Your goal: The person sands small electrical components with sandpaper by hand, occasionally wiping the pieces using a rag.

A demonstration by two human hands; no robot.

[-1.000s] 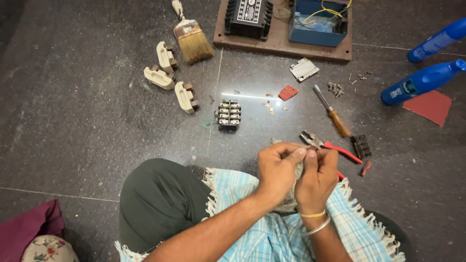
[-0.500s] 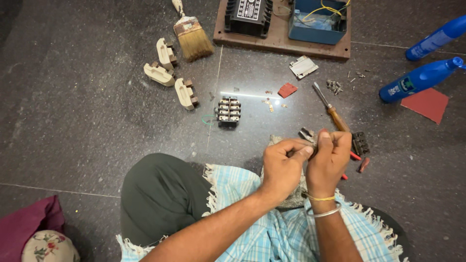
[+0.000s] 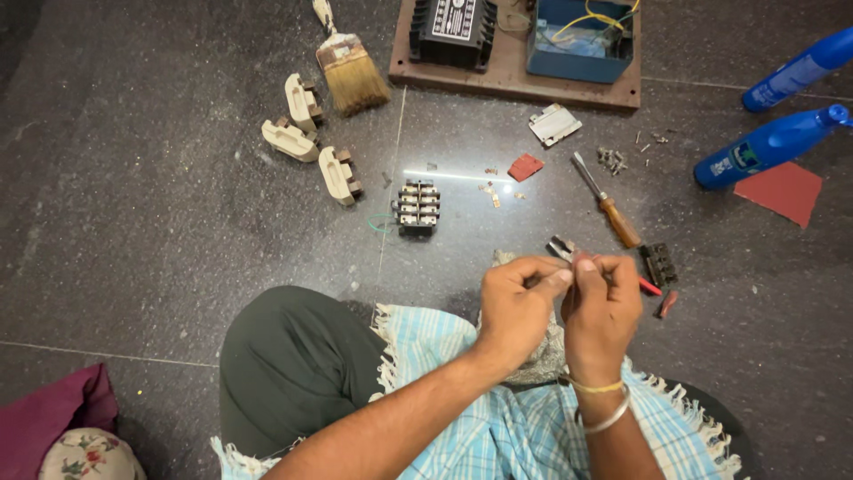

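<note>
My left hand (image 3: 520,304) and my right hand (image 3: 604,307) meet over my lap, fingertips pinched together on a small part that is too small to make out. Just beyond the fingertips, red-handled pliers (image 3: 562,248) lie on the dark floor, partly hidden by my right hand. A wooden-handled screwdriver (image 3: 609,211) lies just past the pliers. Beside my right hand sits a small black block (image 3: 659,264). A black terminal block (image 3: 418,206) stands further to the left.
Three cream fuse carriers (image 3: 339,175) and a paint brush (image 3: 351,67) lie at the far left. A wooden board (image 3: 515,80) carries a black unit (image 3: 453,31) and a blue box (image 3: 582,44). Two blue bottles (image 3: 769,147), red sandpaper (image 3: 782,191) and loose screws (image 3: 611,160) lie at the right.
Both hands have risen a little away from my body and now cover more of the pliers. Their fingertips stay pinched together.
</note>
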